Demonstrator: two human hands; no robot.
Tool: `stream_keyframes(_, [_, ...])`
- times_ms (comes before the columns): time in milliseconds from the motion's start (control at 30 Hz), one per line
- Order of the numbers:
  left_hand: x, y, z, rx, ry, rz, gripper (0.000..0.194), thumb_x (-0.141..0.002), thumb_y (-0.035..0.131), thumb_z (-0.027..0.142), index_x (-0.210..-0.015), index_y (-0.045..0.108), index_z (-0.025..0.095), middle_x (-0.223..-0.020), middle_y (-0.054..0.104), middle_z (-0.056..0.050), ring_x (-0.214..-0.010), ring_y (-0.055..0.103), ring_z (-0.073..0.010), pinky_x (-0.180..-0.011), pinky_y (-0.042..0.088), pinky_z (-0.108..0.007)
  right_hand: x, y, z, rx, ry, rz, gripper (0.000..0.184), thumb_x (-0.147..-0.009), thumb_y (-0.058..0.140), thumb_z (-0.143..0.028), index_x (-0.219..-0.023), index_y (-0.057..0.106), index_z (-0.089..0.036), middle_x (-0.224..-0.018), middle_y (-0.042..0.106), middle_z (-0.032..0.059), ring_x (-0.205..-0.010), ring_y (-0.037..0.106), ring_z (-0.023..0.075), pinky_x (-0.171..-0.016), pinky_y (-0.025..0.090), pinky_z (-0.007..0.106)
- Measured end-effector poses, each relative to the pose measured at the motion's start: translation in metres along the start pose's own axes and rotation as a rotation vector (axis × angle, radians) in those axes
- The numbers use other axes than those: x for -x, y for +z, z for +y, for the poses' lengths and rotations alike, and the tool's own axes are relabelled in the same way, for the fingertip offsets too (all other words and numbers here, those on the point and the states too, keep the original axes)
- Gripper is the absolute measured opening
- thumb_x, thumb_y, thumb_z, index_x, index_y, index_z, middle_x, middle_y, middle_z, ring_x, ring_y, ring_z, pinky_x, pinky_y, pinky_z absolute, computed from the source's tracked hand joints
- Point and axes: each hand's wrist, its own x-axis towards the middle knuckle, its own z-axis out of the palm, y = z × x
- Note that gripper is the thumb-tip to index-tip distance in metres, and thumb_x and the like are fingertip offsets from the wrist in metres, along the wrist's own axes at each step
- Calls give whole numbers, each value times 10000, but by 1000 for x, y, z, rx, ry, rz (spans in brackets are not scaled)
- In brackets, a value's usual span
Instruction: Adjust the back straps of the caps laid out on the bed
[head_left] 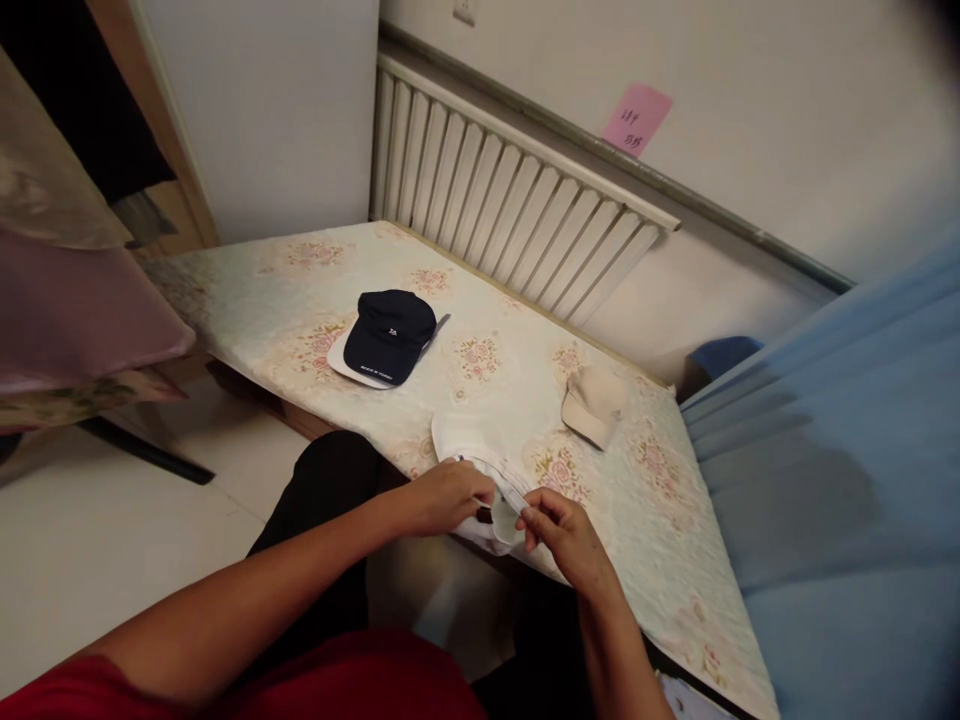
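Note:
A white cap (466,448) lies at the near edge of a mattress with a floral cover (525,400). My left hand (448,497) is closed on the cap's back, fingers curled round the fabric. Just to the right, my right hand (561,530) pinches the cap's rear strap (508,497) between thumb and fingers. Farther back on the mattress a navy cap (390,335) rests on top of a white brim. A beige cap (592,402) lies to the right of the middle.
A white radiator (510,205) runs along the wall behind the mattress, with a pink note (636,118) above it. Blue curtain fabric (847,470) hangs at the right. Clothes (67,300) hang at the left over a pale floor (112,530).

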Motion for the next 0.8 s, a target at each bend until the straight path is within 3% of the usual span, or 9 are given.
stream_keyframes(133, [13,6,-1,-179,-4,108,136,-823,481,118,-812,602,179,-788,622,-17,-773,540,-158,-690,368,-243,4,10,-10,7,-2,-1,169,-849,520,-314,-761,604,-197,-539,587,-34,-527,523,118,-568,392,234])
stream_keyframes(300, [21,14,-11,66,38,140,153,-849,471,106,-826,608,171,-751,628,8,-724,561,-108,-680,380,-192,7,22,-16,131,-65,23,154,-855,503,-262,-764,614,-207,-549,560,-49,-507,492,104,-545,368,220])
stream_keyframes(433, [24,16,-17,237,76,153,143,-862,482,138,-849,621,171,-842,663,1,-788,593,-99,-742,406,-185,9,26,-18,252,-134,79,143,-860,511,-250,-783,627,-216,-621,579,-45,-564,515,106,-572,368,217])
stream_keyframes(800, [25,17,-20,371,83,139,110,-762,535,74,-777,601,161,-958,681,-23,-872,616,-111,-785,435,-211,15,31,-23,427,-206,56,185,-899,470,-229,-811,633,-232,-736,621,-18,-695,563,136,-637,361,232])
